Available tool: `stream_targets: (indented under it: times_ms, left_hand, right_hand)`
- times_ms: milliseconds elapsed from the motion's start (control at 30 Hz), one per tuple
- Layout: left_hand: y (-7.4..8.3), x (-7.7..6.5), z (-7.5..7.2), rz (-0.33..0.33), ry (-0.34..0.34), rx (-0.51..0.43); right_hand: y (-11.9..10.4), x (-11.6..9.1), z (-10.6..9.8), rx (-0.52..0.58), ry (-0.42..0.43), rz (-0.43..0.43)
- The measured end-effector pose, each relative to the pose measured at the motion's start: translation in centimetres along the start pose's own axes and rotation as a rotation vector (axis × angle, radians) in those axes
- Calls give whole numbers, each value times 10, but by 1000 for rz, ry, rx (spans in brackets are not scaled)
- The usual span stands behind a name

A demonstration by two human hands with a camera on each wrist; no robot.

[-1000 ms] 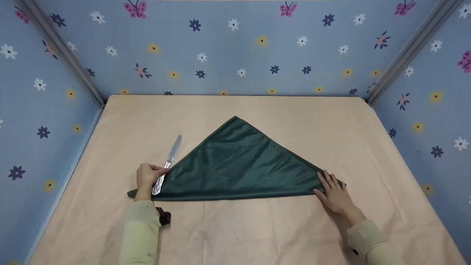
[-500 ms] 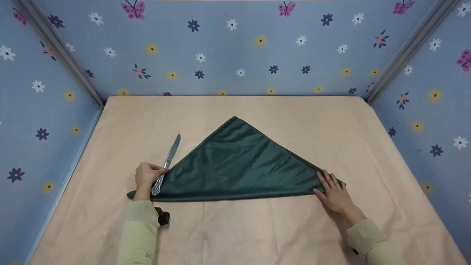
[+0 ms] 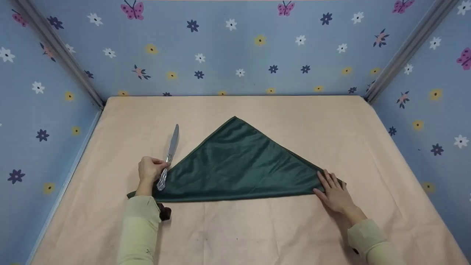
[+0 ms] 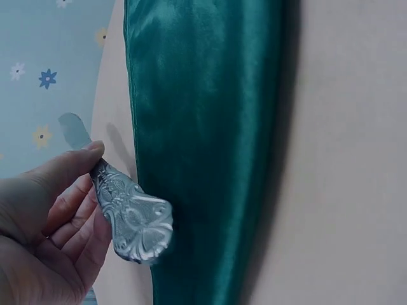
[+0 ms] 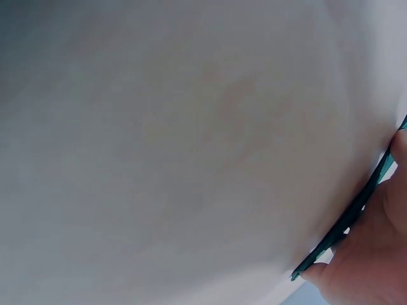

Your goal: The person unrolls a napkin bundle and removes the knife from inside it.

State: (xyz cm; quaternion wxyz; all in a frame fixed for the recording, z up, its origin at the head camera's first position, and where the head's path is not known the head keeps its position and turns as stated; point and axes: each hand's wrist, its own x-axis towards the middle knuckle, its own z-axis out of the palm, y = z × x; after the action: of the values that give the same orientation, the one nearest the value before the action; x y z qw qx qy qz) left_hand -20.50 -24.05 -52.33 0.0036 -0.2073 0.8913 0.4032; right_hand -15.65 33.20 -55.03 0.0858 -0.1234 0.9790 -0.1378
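A silver table knife [image 3: 173, 143] with an ornate embossed handle [image 4: 133, 216] is pinched between the thumb and fingers of my left hand [image 3: 150, 170], near where blade meets handle. Its blade points away toward the back wall, and the handle end hangs over the left part of a dark green satin napkin [image 3: 235, 165]. That napkin lies folded in a triangle, its peak at the back and its long fold in front. On the napkin's right corner rests my right hand [image 3: 336, 195], fingers spread and extended. The right wrist view shows only part of that hand [image 5: 375, 254] at the cloth's edge.
A pale peach cloth [image 3: 235, 228] with faint creases covers the table. Blue walls [image 3: 220, 48] with flowers and butterflies enclose the back and both sides, joined by grey corner posts [image 3: 404, 55]. A dark object [image 3: 165, 212] sits at the left cuff.
The left hand has lifted the knife slightly and shifted it toward the back, turning the blade more upright in the head view. The right hand and napkin stay where they were.
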Motion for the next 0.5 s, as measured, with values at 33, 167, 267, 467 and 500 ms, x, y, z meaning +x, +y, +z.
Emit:
stream_targets:
  times_ms: [33,167,267,467,500]
  left_hand:
    - [0,1,1,-3,7,-12]
    - [2,3,3,16,40,-63]
    - [3,5,6,27,62,-105]
    - [4,11,14,8,86,-198]
    - [4,12,16,1,88,-215]
  right_hand:
    - [0,0,0,-1,1,0]
    - [1,1,1,-9,3,0]
    - [1,1,1,-14,3,0]
    - [1,1,1,-23,3,3]
    - [0,1,1,-24,2,5]
